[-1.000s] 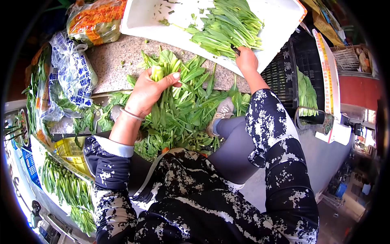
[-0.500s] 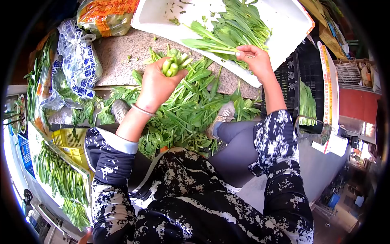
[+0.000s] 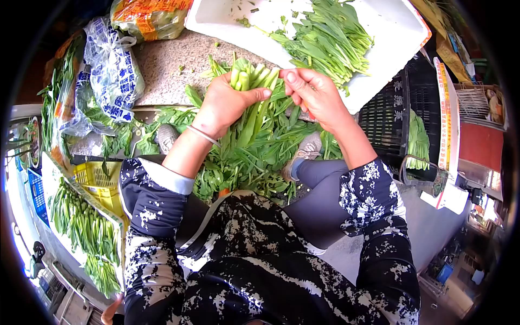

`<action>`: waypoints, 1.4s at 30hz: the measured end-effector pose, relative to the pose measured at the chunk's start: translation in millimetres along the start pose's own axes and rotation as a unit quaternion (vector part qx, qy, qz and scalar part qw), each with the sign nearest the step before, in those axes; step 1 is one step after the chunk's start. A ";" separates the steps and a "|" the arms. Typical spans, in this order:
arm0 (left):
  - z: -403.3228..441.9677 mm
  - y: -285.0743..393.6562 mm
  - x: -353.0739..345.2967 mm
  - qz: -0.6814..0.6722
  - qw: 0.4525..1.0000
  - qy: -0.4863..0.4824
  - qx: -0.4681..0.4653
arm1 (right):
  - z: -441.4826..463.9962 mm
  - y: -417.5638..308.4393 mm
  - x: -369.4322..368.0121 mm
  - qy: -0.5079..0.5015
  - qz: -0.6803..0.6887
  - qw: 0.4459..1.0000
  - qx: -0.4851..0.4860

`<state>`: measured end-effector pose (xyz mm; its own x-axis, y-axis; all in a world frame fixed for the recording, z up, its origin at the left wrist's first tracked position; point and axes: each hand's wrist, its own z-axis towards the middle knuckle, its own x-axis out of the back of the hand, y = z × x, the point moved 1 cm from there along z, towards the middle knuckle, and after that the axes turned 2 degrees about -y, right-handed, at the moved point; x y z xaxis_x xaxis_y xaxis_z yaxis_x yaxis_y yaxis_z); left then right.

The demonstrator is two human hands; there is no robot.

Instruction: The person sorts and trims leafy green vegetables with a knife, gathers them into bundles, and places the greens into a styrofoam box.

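left hand: the hand is curled firmly round a bunch of greens, its cut stem ends poking up past the thumb
right hand: the hand is narrowed to a pinch, thumb and forefinger on a pale stalk at the bunch's right edge
bunch: inside the left fist, above the loose greens on the ground, just beside the right fingertips
heap in box: the laid greens rest in the white box, beyond the right hand and touched by neither hand
hard to see: the left palm and fingers cover the bunch's middle; its leaves hang below and blend into the loose greens, so their ends cannot be told apart
small red patch: under the right fingers, too little shows to name it
cut off: the white box and the orange-printed bag run past the top edge
since half a second ago: the right hand has left the box's near edge with its stalk and come up against the bunch; the left grip stays closed
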<state>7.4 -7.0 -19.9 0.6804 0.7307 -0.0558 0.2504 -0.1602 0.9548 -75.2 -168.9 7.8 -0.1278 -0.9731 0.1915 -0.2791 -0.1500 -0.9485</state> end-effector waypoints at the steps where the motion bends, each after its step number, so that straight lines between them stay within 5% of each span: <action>1: -1.0 1.8 0.5 -0.055 0.998 0.003 0.029 | -1.3 0.9 -2.1 -0.002 0.001 1.000 -0.001; 3: -1.9 2.6 1.5 -0.070 0.997 0.009 0.036 | -2.8 3.6 -6.6 -0.043 0.124 0.991 -0.019; 15: -0.1 -0.7 5.7 -0.180 0.982 -0.032 0.041 | 6.3 14.7 -6.2 -0.073 0.216 0.973 -0.036; 19: 1.1 -1.1 17.8 -0.167 0.981 -0.065 0.068 | 11.4 23.8 -1.0 -0.067 0.120 0.990 -0.043; 23: 2.4 3.3 29.0 -0.319 0.944 -0.041 0.067 | 8.3 27.1 1.9 -0.085 0.049 0.986 -0.131; 25: 8.4 -1.8 38.4 -0.391 0.914 -0.103 0.023 | 7.1 30.8 1.4 -0.081 0.005 0.985 -0.153; 37: 11.1 -7.9 34.3 -0.445 0.892 -0.071 0.030 | 4.1 11.9 -3.8 -0.052 -0.040 0.995 -0.071; 42: 6.4 -4.6 25.1 -0.335 0.939 -0.037 0.067 | 0.9 8.0 -4.9 -0.069 0.038 0.997 -0.022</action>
<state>27.8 7.7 -27.6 0.3843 0.6501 -0.6554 0.7200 0.2333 0.6536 -76.0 -165.5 -0.9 -0.0192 -0.9966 0.0800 -0.3152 -0.0699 -0.9464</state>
